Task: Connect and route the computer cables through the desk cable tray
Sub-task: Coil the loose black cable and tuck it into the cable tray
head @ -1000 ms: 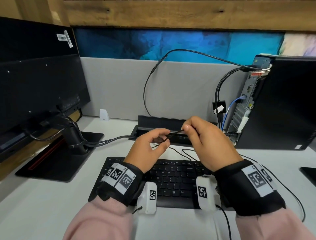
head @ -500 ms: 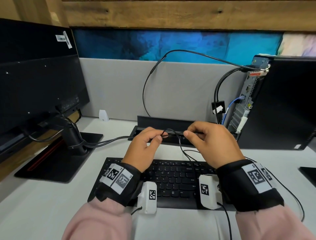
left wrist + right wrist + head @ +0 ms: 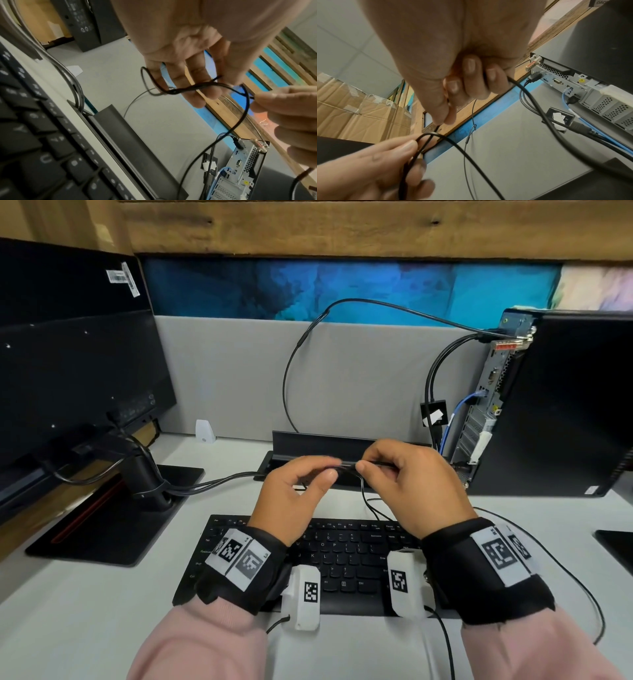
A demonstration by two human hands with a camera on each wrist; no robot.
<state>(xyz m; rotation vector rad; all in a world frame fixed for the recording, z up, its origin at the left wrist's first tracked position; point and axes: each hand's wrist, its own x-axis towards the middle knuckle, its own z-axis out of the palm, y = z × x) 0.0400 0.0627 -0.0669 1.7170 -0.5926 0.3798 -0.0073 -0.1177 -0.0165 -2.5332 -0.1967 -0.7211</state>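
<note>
Rough wooden planks and a blue panel run above a grey fabric divider at the back edge of a pale, smooth worktop (image 3: 85,611). On it, a black keyboard (image 3: 342,563) lies near the front edge, its keycaps showing legible letters such as "U" in the left wrist view; square black-and-white coded tags sit on the black wrist straps. Behind the keyboard a slim black cable tray (image 3: 308,440) stands open along the back edge, and a black computer tower (image 3: 565,405) with a perforated metal rear panel stands toward the right edge. Both hands hover above the tray. The left hand (image 3: 294,494) pinches a looped, thin black cable (image 3: 197,86) between thumb and curled fingers; the right hand (image 3: 411,484) pinches the same cable just beside it.
</note>
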